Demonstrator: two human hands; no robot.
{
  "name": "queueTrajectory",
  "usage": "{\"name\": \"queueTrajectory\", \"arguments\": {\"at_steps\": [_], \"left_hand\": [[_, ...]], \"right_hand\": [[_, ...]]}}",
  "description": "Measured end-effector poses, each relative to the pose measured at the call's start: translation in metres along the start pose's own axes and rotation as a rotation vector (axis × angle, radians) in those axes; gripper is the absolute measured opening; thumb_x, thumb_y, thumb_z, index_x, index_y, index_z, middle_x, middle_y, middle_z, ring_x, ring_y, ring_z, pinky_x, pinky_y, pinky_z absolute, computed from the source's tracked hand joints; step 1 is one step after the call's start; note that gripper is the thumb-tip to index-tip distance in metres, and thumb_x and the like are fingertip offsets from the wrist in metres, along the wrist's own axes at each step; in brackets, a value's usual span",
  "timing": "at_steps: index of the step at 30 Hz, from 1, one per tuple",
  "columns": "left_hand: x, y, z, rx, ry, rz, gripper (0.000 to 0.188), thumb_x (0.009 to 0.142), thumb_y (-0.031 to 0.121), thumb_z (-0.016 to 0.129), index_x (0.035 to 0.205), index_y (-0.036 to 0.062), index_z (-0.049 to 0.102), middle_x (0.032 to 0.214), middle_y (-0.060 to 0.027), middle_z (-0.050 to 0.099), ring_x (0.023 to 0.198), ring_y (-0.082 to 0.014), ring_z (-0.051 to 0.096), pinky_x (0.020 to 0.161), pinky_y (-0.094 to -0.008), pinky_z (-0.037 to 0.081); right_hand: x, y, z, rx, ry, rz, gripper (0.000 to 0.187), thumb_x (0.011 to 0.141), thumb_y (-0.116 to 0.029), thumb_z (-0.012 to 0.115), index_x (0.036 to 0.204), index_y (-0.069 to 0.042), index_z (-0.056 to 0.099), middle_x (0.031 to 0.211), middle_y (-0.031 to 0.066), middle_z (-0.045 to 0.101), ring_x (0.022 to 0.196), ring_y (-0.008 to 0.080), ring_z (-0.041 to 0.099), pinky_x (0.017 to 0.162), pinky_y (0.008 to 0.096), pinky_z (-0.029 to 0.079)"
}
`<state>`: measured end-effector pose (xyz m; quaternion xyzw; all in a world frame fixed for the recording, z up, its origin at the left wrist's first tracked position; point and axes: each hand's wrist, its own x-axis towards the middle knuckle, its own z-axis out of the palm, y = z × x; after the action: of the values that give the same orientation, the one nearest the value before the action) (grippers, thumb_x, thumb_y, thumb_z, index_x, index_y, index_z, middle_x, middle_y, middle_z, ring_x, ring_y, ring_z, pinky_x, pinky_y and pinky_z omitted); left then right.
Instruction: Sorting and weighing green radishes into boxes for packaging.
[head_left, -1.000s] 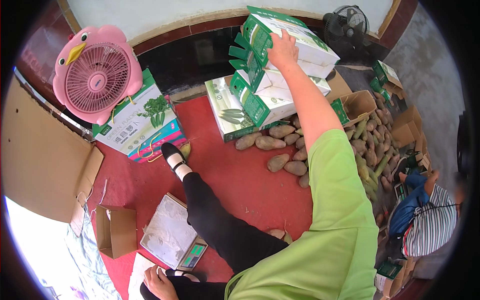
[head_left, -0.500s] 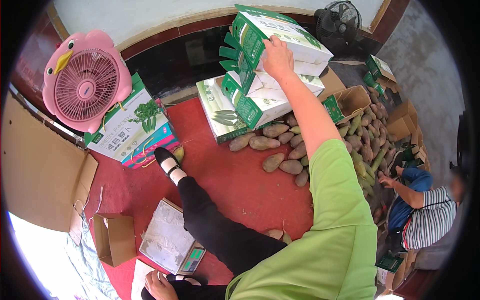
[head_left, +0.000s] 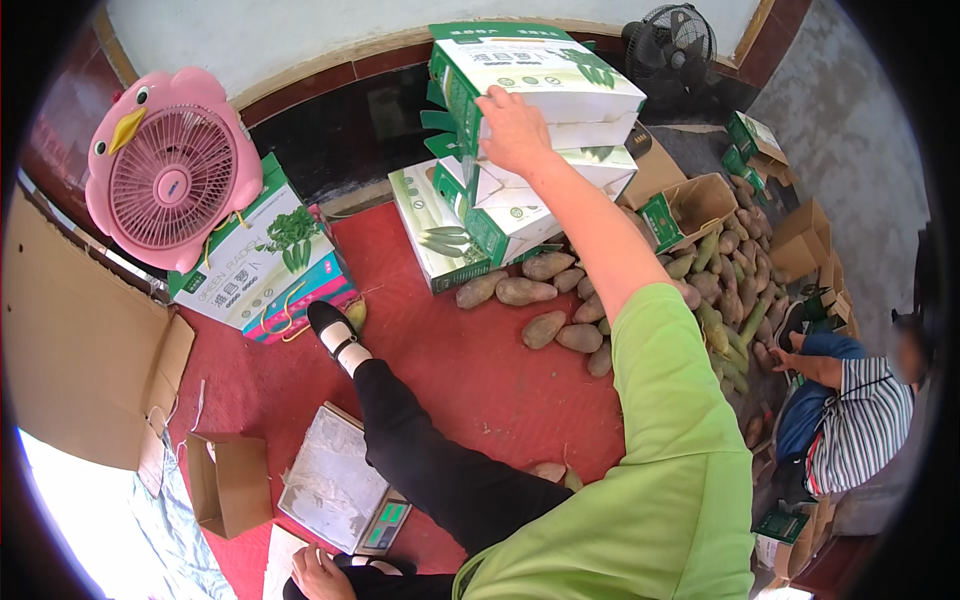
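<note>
My right hand [head_left: 515,130] grips the near edge of a green-and-white carton [head_left: 545,75], its fingers bent over the top and side. This carton tops a stack, resting on another carton [head_left: 550,180] of the same kind. Green flaps stick out at the stack's left side. Beside the stack, a further green-and-white carton [head_left: 435,225] lies on the red floor [head_left: 450,370]. At the lower left my left hand [head_left: 320,575] rests on my dark-trousered leg, holding nothing, its fingers loosely apart.
Long radish-like roots [head_left: 725,270] are heaped right of the stack, near a co-worker [head_left: 850,420]. A pink fan [head_left: 172,185] stands by a carton [head_left: 260,250] at left. A scale [head_left: 340,480] and brown box [head_left: 228,485] sit lower left; a black fan [head_left: 675,45] stands behind.
My right hand has moved left and slightly down with the top carton. That carton has turned and lies more level, its printed top showing more. My left hand stays put.
</note>
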<state>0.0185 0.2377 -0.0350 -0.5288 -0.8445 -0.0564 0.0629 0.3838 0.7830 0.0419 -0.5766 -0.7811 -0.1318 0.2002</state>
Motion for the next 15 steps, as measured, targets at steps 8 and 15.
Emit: {"name": "queueTrajectory", "arguments": {"at_steps": [8,15], "left_hand": [[-0.002,-0.002,0.004,0.009,-0.039,0.005,0.024,0.089,0.026,0.055,0.097,0.0067,0.067,0.095,-0.0116,0.064,0.082,-0.0316,0.062,0.070,-0.0418,0.049],[0.004,0.002,0.006,-0.008,-0.049,-0.014,0.026,0.091,0.028,0.054,0.098,0.0074,0.068,0.095,-0.0125,0.064,0.081,-0.0327,0.062,0.068,-0.0429,0.050]], "right_hand": [[0.012,-0.008,0.014,0.018,0.061,-0.011,0.050,0.071,-0.022,0.077,0.114,-0.010,0.055,0.116,0.0066,0.050,0.111,0.0256,0.051,0.085,0.0439,0.046],[0.011,0.004,0.020,0.099,0.079,0.009,0.068,0.071,-0.020,0.075,0.132,-0.012,0.047,0.131,0.0082,0.047,0.115,0.0290,0.050,0.090,0.0432,0.046]]}}
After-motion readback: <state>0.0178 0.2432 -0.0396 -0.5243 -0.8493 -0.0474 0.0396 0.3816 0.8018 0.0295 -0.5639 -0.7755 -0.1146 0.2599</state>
